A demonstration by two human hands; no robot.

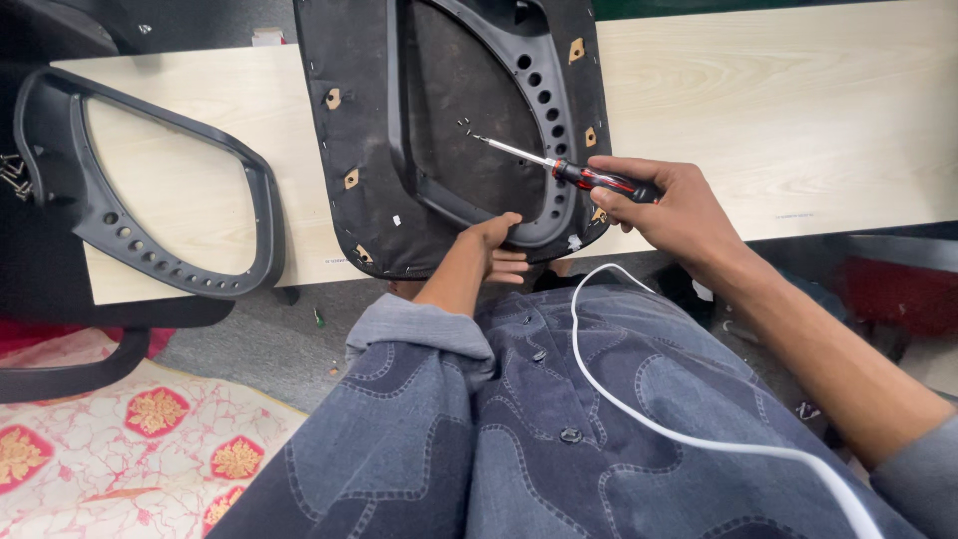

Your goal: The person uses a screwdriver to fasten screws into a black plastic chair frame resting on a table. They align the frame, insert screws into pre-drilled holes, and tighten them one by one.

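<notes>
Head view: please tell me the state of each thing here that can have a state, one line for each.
screwdriver: gripped in the right hand, tip on the chair panel beside small loose screws.
chair panel: lying on the table, near edge overhanging, steadied by the left hand.
spare black frame: lying flat on the table, untouched.
white cable: loose across the denim shirt.

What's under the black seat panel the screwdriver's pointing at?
The seat panel lies on a light wooden table, its lower edge overhanging, steadied by the left hand. The tabletop beneath it is covered.
</notes>
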